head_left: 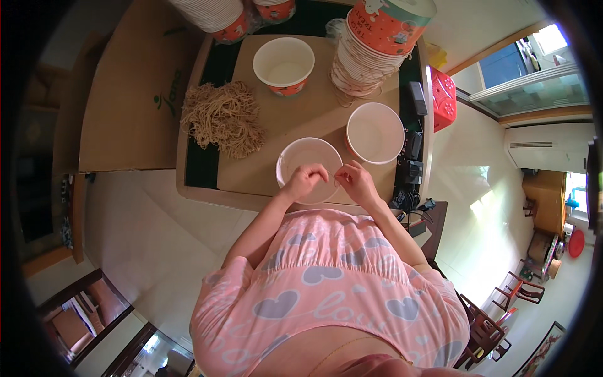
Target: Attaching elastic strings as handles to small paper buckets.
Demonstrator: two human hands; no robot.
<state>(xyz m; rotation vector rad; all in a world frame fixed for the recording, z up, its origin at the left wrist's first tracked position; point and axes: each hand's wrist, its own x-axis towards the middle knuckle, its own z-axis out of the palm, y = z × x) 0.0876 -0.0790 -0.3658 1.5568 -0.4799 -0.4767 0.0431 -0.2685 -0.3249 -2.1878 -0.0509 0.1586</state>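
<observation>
Both hands are close together over a white paper bucket [289, 157] at the table's near edge. My left hand [303, 182] has its fingers curled and pinched above the bucket's opening; whatever they hold is too small to make out. At the bucket's right rim, my right hand [356, 183] pinches what looks like a thin cord at its fingertips. Another open white bucket [375, 132] stands just beyond the right hand. Farther back is a third bucket [282, 61] with an orange printed outside. To the left lies a tangled heap of beige cords [225, 118].
A tall stack of nested buckets [370, 60] with cords hanging round them stands at the back right. More stacked buckets [210, 16] are at the back left, beside a large cardboard box [135, 94]. Black adapters and cables [411, 171] line the table's right edge, near a red stool [443, 99].
</observation>
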